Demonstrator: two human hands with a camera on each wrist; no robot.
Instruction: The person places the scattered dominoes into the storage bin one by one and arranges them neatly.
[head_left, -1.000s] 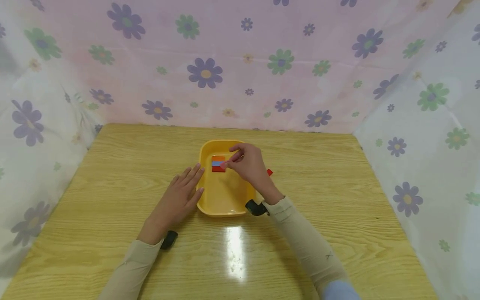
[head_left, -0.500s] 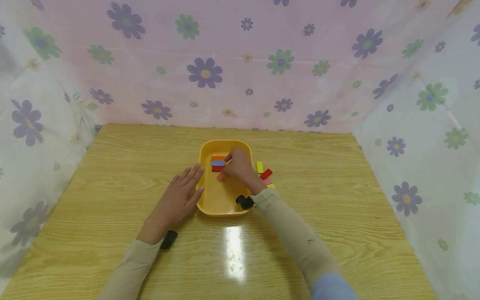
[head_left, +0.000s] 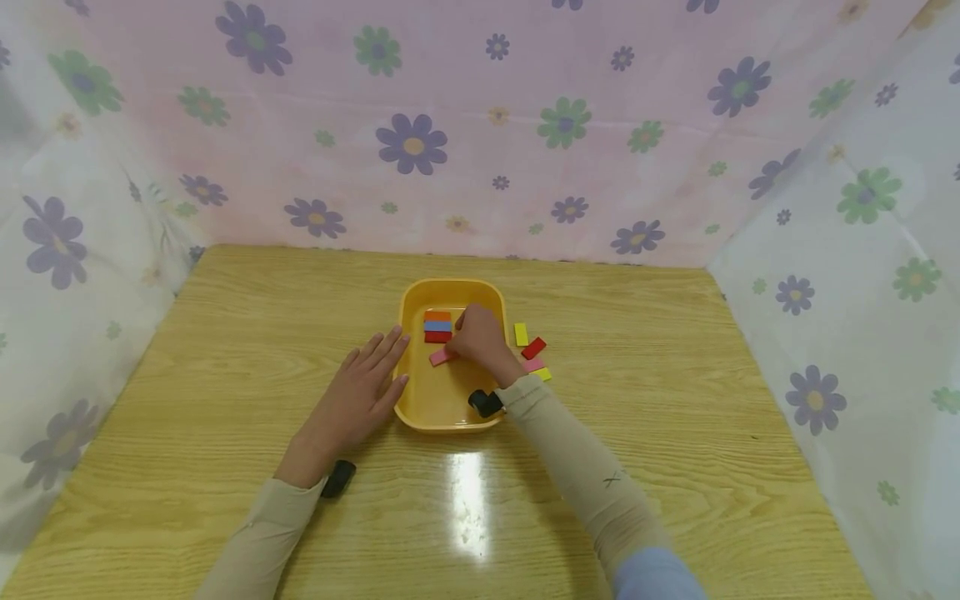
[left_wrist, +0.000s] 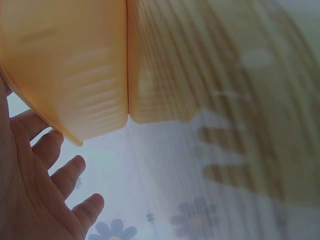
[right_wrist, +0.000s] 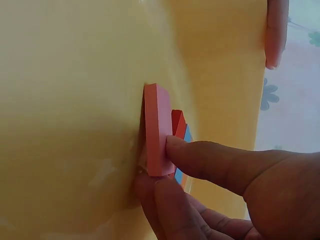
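A yellow plastic tray [head_left: 427, 404] stands on the table. Inside it an orange block [head_left: 437, 316], a blue block [head_left: 437, 326] and a red block [head_left: 438, 337] lie side by side in a row. My right hand [head_left: 482, 340] reaches into the tray and pinches a pink block [right_wrist: 159, 130] between thumb and fingertips, low at the tray floor near the red block. My left hand [head_left: 360, 387] lies with straight fingers at the tray's left rim; in the left wrist view its fingers [left_wrist: 67, 175] touch the tray's outer wall.
Right of the tray, on the wooden table [head_left: 675, 400], lie a yellow block [head_left: 521, 334], a red block [head_left: 534, 348], a pink block [head_left: 533, 365] and another yellow block [head_left: 543, 374]. Flowered cloth [head_left: 480, 125] hangs behind and at both sides.
My right hand has come down and left into the tray with the pink block, which now lies slanted below the red one. The left hand has stayed at the rim.
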